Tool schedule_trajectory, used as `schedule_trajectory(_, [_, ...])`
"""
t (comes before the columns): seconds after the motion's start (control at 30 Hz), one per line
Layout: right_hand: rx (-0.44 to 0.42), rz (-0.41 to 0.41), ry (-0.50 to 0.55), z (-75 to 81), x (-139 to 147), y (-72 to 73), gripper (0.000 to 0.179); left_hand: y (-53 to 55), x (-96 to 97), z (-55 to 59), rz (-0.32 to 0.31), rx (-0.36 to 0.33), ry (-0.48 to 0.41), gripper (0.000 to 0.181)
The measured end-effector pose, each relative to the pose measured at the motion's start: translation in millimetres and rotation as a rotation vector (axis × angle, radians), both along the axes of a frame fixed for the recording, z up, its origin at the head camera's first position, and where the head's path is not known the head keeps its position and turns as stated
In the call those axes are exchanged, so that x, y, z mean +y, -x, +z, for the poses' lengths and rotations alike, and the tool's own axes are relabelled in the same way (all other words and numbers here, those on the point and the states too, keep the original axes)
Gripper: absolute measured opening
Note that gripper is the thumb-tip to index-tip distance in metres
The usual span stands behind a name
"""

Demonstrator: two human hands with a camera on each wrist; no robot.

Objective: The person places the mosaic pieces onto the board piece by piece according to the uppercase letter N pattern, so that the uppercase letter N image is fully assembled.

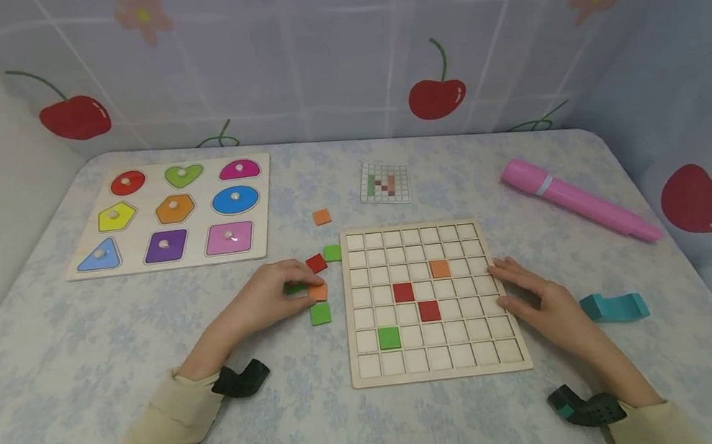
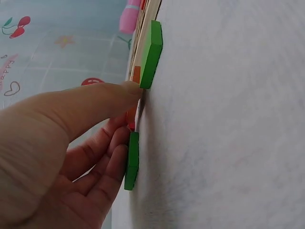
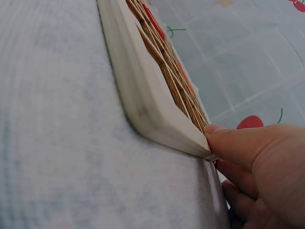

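- Here's the left hand (image 1: 272, 296) in the middle of the bench (image 1: 300, 430), thumb and fingers pinching the near orange tile (image 1: 318, 293) just off the left edge of the grid board (image 1: 442, 373).
- Over on the opposite side, the right hand (image 1: 544, 307) is spread loosely, fingertips and thumb touching the board's right edge, apparently to steady it.
- Four tiles sit in the grid: a seated green tile (image 1: 389, 338) towards the near left corner, two seated red tiles (image 1: 403, 292) stepping diagonally across the middle, and a seated orange tile (image 1: 440, 269) towards the far right corner.
- More wait to the left: a loose red tile (image 1: 316, 263), a loose green tile (image 1: 320, 314) just nearer than the pinched one, another green partly hidden by the hand, one green against the board's left edge, and a far orange tile (image 1: 322, 217) out beyond.
- Up past the board's far edge lies a pattern card (image 1: 384, 183), green strip left, reds between, reddish strip right.
- My read: we're at the picking-up step, with the board only partly filled.
- The next move calls for lifting that orange clear of its neighbours, carrying it rightward and lowering it squarely into a cell, probably in line with the seated orange.
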State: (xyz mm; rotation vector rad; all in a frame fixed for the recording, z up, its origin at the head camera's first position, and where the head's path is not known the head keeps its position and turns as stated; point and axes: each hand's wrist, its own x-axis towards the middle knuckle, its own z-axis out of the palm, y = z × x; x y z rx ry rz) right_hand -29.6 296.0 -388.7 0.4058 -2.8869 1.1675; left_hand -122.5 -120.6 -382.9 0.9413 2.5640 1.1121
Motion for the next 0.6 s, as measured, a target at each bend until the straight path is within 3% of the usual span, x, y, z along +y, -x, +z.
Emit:
schedule_trajectory(0.2, [0.008, 0.004, -0.005, -0.6, 0.2, 0.1, 0.049, -0.8, -0.1, 0.3, 0.043, 0.000, -0.036, 0.022])
schedule_trajectory(0.37, [0.006, 0.002, -0.002, -0.5, 0.2, 0.4, 0.049, -2.1, 6.6, 8.6, 0.074, -0.021, -0.102, 0.024])
schedule_trajectory(0.5, [0.006, -0.001, -0.002, -0.5, 0.4, 0.5, 0.049, -6.8, 28.7, 22.5, 0.082, -0.059, -0.180, 0.026])
schedule_trajectory(0.6, [0.006, -0.001, 0.002, -1.4, 0.0, 1.1, 0.049, -12.0, 56.4, 32.4, 0.048, -0.078, -0.232, 0.026])
